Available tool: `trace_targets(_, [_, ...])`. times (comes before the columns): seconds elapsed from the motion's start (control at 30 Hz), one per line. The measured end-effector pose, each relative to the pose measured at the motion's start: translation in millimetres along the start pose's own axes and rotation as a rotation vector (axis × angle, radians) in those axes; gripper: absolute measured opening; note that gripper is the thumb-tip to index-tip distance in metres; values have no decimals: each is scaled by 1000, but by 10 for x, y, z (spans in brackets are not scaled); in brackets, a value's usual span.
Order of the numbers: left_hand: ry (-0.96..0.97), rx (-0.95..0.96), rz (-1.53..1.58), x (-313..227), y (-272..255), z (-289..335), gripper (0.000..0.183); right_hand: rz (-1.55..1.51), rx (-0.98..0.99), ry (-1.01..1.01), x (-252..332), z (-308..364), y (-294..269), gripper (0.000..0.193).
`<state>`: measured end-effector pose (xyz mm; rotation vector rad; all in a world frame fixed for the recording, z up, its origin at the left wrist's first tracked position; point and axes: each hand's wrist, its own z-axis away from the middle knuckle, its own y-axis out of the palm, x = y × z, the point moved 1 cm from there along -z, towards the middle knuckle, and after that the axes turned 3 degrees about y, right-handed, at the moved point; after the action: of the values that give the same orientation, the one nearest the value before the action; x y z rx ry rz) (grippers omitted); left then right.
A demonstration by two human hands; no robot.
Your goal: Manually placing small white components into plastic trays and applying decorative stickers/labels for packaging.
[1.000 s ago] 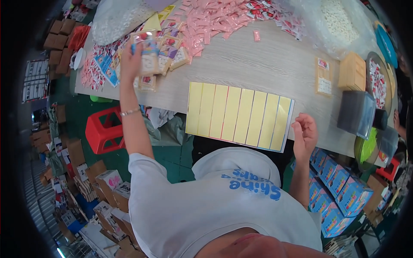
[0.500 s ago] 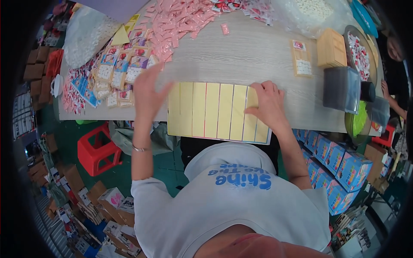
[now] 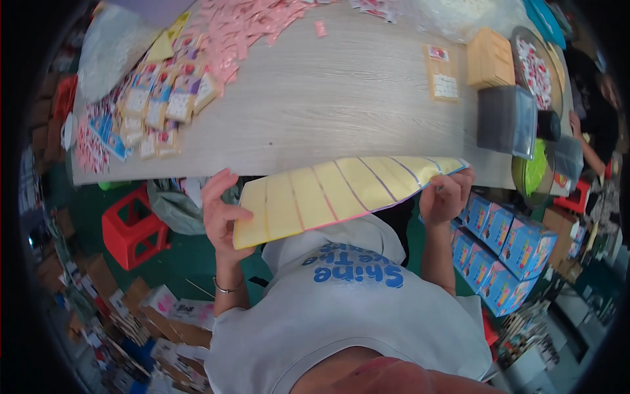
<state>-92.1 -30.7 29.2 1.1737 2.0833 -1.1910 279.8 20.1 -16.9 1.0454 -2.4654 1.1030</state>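
The yellow lined sheet [image 3: 341, 194] is off flat and bowed, held up at the near side of the table [image 3: 367, 105], its far edge overlapping the tabletop in view and its near edge in front of the white T-shirt [image 3: 354, 295]. Because it is gripped only at its two ends and its middle has nothing visible beneath it, the likeliest trouble, as I judge it, is a crease or a sag: hands brought closer together would deepen the bow, and a pull from one side could slide an end out of the other grip. The right end already curls and twists, so a hard pinch there might kink the corner. If either end slipped, the sheet could drop toward the lap or the floor, since it sits at the table's edge. Swung far to the left, it might brush the packs of white pieces [image 3: 157, 98] heaped there; on the right, the grey plastic box [image 3: 505, 121] stands well apart from it. As for the fingers, the left hand [image 3: 224, 213] holds the sheet's left end, thumb over the yellow face and the other fingers spread at and beyond that edge; those underneath are hidden. The right hand [image 3: 447, 197] has its fingers curled narrowly around the near right corner, the sheet between them, though exactly how the thumb presses is too blurred to tell. The sheet thus spans the gap between both hands, tilted, with its right end farther from the body than its left.
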Motion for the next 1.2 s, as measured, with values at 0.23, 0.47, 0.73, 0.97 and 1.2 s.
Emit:
trace_targets(0.23, [-548, -324, 335, 729, -852, 1020, 14, -413, 282, -107, 760, -95, 676, 25])
trace_targets(0.47, [-1339, -548, -649, 999, -1783, 2941, 54, -434, 655, -142, 895, 89, 965, 29])
trace_targets(0.73, [-1591, -122, -107, 1962, -934, 4086, 49, -24, 588, -77, 648, 338, 1136, 41])
trace_targets(0.97, [-1473, -852, 461, 4028, -585, 2765, 43, -4, 467, -225, 787, 369, 1269, 38])
trace_targets(1.2, [-899, -985, 1001, 4871, 852, 1361, 49, 125, 504, -225, 678, 451, 1255, 39])
